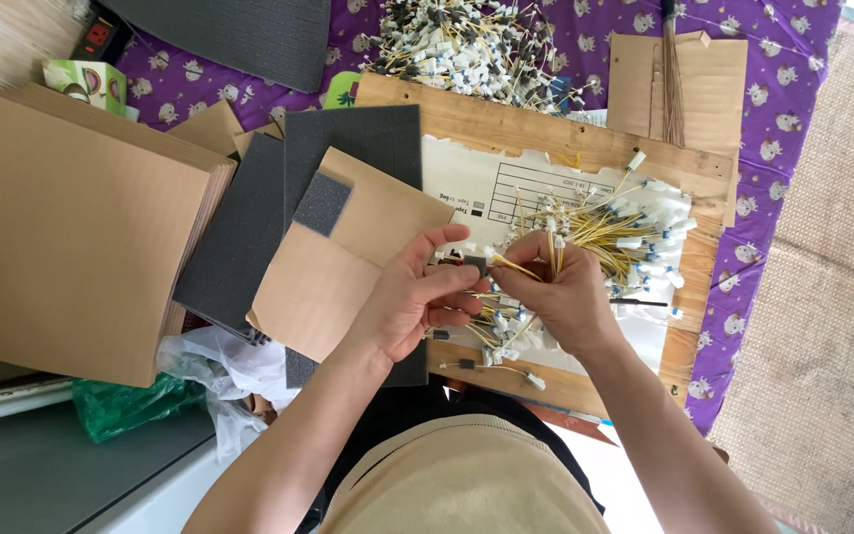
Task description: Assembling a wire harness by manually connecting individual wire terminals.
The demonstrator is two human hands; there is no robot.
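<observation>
Between both hands, a small dark part sits mostly hidden.

A small dark grey sleeve sits pinched at the frame's centre, with thin yellow wires running right from it. More yellow wires with white plugs fan out centre-right on a wooden board.

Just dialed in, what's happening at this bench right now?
A person sits over a wooden board strewn with thin yellow wires with white connectors. The left hand pinches a small dark grey piece, while the right hand holds a yellow wire up against it. A second heap of connector wires lies beyond the board. Brown cardboard sheets and dark foam pads are stacked beside the left hand.
</observation>
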